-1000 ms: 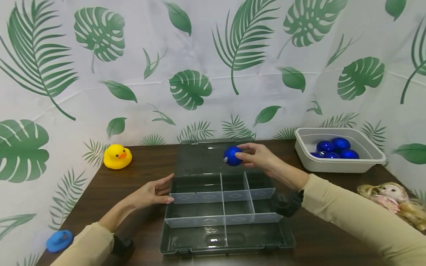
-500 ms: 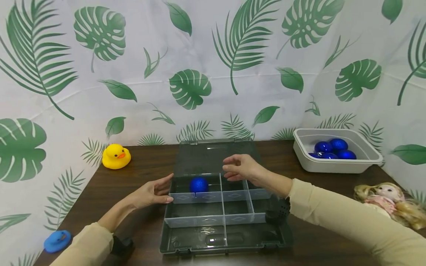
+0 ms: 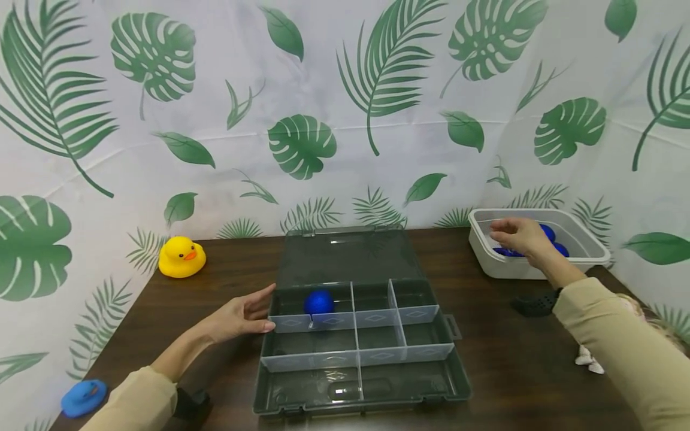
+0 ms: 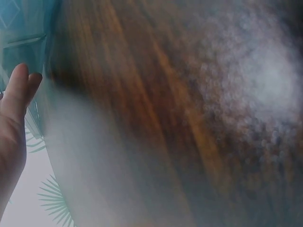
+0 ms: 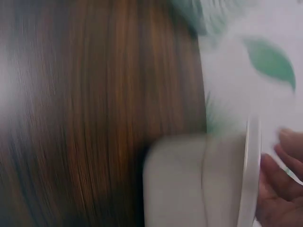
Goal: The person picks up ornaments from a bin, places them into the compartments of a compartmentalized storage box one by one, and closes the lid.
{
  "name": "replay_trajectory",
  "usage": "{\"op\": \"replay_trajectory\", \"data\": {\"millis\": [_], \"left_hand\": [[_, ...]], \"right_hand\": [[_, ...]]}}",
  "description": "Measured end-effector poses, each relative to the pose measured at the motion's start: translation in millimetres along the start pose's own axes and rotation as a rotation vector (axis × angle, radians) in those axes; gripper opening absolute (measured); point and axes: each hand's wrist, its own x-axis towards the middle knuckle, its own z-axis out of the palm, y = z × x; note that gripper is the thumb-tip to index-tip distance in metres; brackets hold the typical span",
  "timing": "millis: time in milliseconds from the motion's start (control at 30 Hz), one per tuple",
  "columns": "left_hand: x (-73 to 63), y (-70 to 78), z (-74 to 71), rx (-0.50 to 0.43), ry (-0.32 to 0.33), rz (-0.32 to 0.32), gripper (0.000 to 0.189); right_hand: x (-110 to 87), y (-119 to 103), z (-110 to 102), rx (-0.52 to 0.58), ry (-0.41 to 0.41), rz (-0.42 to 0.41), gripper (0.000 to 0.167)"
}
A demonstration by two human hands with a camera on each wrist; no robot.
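Observation:
A dark see-through organizer box (image 3: 409, 384) lies with its lid folded back, pale dividers splitting it into compartments. One blue glitter Christmas ball (image 3: 319, 302) sits in the back left compartment. At the box's left edge, my left hand (image 3: 233, 317) rests with thumb and fingers spread along the side; in the left wrist view its fingers (image 4: 18, 90) appear near the bluish box. Over the white plastic tub (image 3: 485, 261) is my right hand (image 3: 521, 237), fingers loosely bent, nothing visible in them. Blue balls (image 3: 560, 249) lie in that tub, partly hidden by the hand.
A yellow rubber duck (image 3: 182, 257) stands at the back left of the wooden table (image 3: 512, 359). Near the left edge is a blue rubber duck (image 3: 84, 397). The right sleeve mostly covers a doll (image 3: 590, 360). Leaf-printed cloth (image 3: 312, 60) hangs behind.
The right hand has let go of the blue ball, now in the back left compartment, and has moved right to above the tub. The left hand stays at the box's edge.

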Motion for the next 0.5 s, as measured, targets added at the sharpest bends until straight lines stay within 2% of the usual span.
{"op": "replay_trajectory", "data": {"millis": [100,200,333,500], "left_hand": [[-1.1,0.2,-0.4,-0.009,-0.006,0.004,0.087],[-1.2,0.4,-0.1,-0.021,-0.006,0.001,0.086],[-1.4,-1.4,1.3,-0.034,0.0,-0.007,0.086],[-0.8,-2.6,1.0,-0.038,-0.003,0.002,0.086]], "right_hand": [[3.9,15,-12,-0.127,-0.083,0.02,0.049],[7.1,21,-16,-0.199,-0.129,0.027,0.05],[11.9,22,-17,-0.248,-0.189,0.018,0.05],[18.0,21,-19,-0.331,-0.296,-0.032,0.043]]}}
